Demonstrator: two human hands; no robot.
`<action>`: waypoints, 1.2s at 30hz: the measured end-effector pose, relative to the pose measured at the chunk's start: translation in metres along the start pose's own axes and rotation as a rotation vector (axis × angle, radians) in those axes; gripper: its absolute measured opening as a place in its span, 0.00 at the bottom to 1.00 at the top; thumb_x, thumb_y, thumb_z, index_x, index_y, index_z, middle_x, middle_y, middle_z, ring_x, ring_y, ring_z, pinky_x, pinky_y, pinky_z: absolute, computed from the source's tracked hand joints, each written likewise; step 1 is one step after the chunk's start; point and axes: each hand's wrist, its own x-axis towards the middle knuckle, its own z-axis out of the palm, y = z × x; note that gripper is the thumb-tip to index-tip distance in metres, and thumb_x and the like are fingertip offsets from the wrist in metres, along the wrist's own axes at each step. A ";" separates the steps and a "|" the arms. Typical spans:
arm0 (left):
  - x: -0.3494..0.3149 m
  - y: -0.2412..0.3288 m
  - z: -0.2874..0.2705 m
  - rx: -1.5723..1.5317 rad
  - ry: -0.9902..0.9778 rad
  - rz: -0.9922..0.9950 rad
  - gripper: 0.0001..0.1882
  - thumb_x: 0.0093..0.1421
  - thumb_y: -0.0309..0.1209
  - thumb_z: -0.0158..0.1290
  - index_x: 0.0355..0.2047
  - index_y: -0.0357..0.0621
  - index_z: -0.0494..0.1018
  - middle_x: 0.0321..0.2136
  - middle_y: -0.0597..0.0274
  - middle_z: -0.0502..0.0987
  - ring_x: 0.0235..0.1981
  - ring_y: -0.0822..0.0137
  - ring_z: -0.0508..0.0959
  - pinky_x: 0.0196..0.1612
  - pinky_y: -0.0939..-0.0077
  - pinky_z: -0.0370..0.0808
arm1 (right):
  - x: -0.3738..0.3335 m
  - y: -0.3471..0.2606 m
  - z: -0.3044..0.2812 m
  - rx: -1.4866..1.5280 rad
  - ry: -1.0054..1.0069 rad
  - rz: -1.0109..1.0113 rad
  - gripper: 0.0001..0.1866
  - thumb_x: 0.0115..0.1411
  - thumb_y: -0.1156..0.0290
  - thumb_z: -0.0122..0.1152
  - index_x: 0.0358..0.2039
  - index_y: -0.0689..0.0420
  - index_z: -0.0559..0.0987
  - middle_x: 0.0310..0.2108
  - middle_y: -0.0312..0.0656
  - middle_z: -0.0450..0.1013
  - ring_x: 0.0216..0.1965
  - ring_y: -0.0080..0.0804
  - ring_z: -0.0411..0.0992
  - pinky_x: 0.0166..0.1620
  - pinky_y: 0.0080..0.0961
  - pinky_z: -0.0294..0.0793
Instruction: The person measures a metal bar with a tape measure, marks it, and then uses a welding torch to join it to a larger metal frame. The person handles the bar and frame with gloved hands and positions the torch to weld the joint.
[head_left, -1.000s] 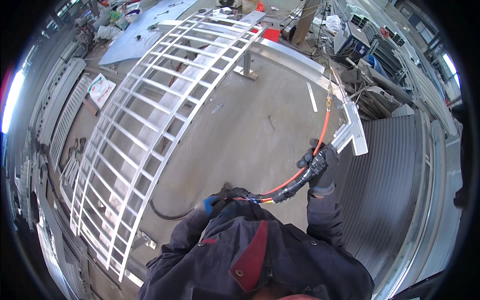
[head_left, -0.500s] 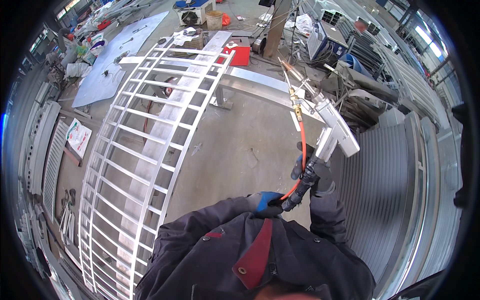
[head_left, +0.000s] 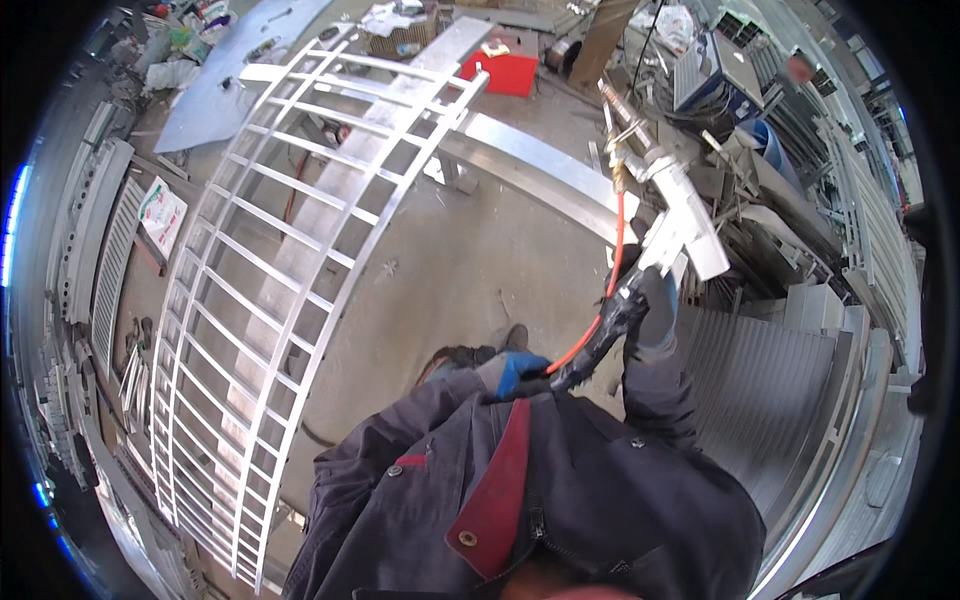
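My right hand [head_left: 655,297], in a dark work glove, is closed round the grip of a silver welding gun [head_left: 685,200]. Its copper-coloured nozzle points up and away, toward the far side. An orange hose [head_left: 592,328] runs from a brass fitting on the gun down to my left hand. Lower down, beside my chest, my blue-gloved left hand [head_left: 520,372] is closed on the black-wrapped cable [head_left: 583,365] that trails from the grip; its fingertips are partly hidden. To the left lies a curved aluminium frame [head_left: 335,260] with many crossbars, apart from both hands.
A metal beam [head_left: 540,165] crosses behind the frame, near the gun. At right stand ribbed grey panels [head_left: 750,400] and scrap metal [head_left: 770,215]. Farther off are a red box [head_left: 505,72], a blue-grey machine [head_left: 722,75] and a post [head_left: 603,40].
The gun and my right hand have shifted slightly up and to the right in view. My view has tilted nearer, and my shoe now shows. Both hands keep their hold.
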 end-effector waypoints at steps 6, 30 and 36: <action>0.081 0.008 -0.022 -0.246 -0.120 -0.114 0.25 0.66 0.39 0.63 0.59 0.38 0.76 0.47 0.53 0.84 0.48 0.66 0.82 0.50 0.67 0.79 | 0.040 -0.029 -0.053 0.004 0.230 -0.112 0.31 0.67 0.55 0.61 0.61 0.65 0.70 0.37 0.44 0.76 0.30 0.32 0.77 0.28 0.27 0.79; 0.387 0.036 0.152 -0.145 -0.060 -0.231 0.26 0.65 0.41 0.63 0.58 0.39 0.77 0.46 0.47 0.85 0.49 0.60 0.84 0.53 0.65 0.79 | 0.076 -0.166 -0.437 0.058 0.284 -0.045 0.23 0.68 0.68 0.55 0.61 0.65 0.69 0.43 0.47 0.76 0.36 0.38 0.81 0.39 0.34 0.83; 0.524 0.019 0.221 -0.227 -0.096 -0.209 0.30 0.63 0.45 0.63 0.60 0.39 0.76 0.49 0.43 0.83 0.50 0.53 0.84 0.54 0.62 0.79 | 0.131 -0.233 -0.536 0.022 0.347 -0.039 0.27 0.71 0.61 0.53 0.62 0.68 0.68 0.38 0.42 0.76 0.34 0.35 0.78 0.36 0.32 0.82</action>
